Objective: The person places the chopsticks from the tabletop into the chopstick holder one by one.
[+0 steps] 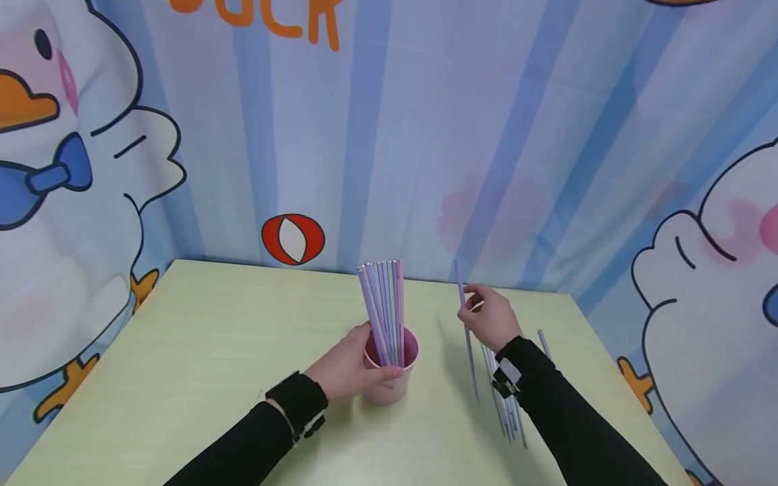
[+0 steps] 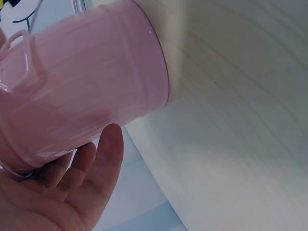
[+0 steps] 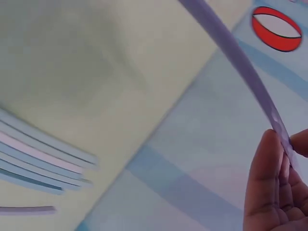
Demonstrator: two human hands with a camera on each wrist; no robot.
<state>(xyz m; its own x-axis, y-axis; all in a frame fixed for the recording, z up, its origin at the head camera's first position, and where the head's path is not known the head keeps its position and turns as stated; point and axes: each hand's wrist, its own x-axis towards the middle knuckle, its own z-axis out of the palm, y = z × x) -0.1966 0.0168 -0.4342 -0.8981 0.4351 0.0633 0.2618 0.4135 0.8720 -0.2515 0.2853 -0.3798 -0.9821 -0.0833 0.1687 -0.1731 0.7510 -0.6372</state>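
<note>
The left hand (image 1: pixel 349 366) curls round a pink cylindrical cup (image 1: pixel 389 393); the right hand (image 1: pixel 492 317) pinches a slim purple tubular straw (image 1: pixel 470 354). Light pressure, cup held steady, appears advisable.

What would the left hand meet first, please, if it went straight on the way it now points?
The pink cup, which the left hand already grips. Past it, the line seems to lead towards the purple straw pinched in the right hand, though depth is unclear.

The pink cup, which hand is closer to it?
Left. The left hand holds the pink cup, touching it; the right hand is away to the cup's right, pinching a purple straw.
</note>
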